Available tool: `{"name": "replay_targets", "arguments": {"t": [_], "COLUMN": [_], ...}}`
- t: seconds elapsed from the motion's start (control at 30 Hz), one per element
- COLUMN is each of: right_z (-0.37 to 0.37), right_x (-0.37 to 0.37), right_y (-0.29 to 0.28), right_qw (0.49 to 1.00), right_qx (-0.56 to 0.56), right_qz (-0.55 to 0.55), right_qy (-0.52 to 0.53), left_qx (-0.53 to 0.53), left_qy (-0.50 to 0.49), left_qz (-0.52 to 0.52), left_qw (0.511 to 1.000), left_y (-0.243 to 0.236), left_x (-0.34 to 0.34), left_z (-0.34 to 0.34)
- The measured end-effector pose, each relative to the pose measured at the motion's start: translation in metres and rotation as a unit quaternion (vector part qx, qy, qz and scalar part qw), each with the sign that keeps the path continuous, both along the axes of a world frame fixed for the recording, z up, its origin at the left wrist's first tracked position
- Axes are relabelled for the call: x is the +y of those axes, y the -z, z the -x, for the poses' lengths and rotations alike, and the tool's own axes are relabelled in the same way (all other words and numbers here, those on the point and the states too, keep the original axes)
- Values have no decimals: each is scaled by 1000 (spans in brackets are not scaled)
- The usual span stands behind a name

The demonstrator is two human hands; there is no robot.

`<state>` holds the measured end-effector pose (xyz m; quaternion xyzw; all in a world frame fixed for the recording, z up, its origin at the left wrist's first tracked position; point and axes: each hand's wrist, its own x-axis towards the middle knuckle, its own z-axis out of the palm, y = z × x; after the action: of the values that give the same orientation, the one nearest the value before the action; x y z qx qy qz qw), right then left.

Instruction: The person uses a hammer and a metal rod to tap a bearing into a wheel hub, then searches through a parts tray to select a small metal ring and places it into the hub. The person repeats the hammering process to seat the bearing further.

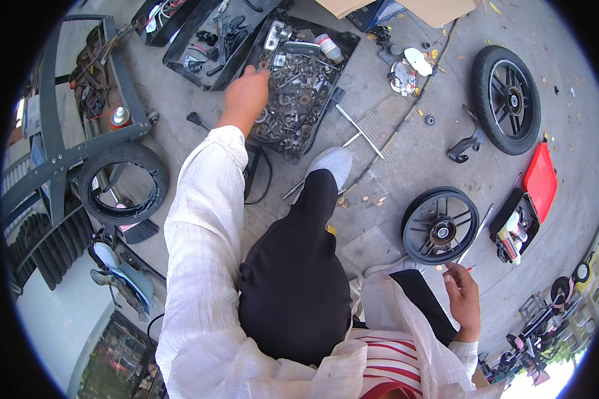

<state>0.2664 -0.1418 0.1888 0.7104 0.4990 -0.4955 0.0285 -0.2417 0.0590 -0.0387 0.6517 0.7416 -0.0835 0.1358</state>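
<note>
My left hand [247, 96] reaches forward over the left side of a dark tray [343, 46] heaped with loose metal parts [299, 93]. Its fingers are curled down against the parts, and whatever they may hold is hidden. A white-labelled bottle [329, 48] and a silver metal piece [277, 34] lie at the far end of that tray. Low on the right, my right hand [462, 299] hangs beside a bare black wheel rim [440, 226]. Its thumb and forefinger stand apart, loosely bent, with nothing visible between them.
Another tray of tools [213, 50] stands left of the parts. A T-shaped wrench [359, 132] lies near my shoe [331, 165]. At right are a tyred wheel [507, 100], a black bracket [466, 143] and an open case [518, 226] with a red lid [540, 179]. A tyre [123, 183] leans at left.
</note>
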Motion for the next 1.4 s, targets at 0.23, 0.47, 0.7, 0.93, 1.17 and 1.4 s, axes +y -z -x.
{"name": "replay_targets", "arguments": {"t": [0.23, 0.47, 0.7, 0.93, 1.17, 1.4], "right_z": [0, -6, -10, -8, 0, -2], "right_x": [10, 14, 13, 11, 21, 25], "right_y": [2, 4, 3, 2, 4, 2], "right_qw": [1000, 1000, 1000, 1000, 1000, 1000], "right_qx": [-2, -9, -3, -10, -14, -14], "right_qz": [12, 17, -31, -18, 13, 6], "right_qy": [11, 24, -1, 0, -6, 6], "left_qx": [35, 46, 45, -8, 3, 7], "left_qy": [45, 14, 38, 36, 45, 89], "left_qz": [-15, 72, 107, 38, -13, 136], "left_qw": [998, 996, 992, 999, 999, 987], "left_y": [12, 27, 11, -3, 26, 13], "left_x": [98, 84, -23, -17, 85, 48], "left_z": [-18, -19, -7, -14, -28, -38]}}
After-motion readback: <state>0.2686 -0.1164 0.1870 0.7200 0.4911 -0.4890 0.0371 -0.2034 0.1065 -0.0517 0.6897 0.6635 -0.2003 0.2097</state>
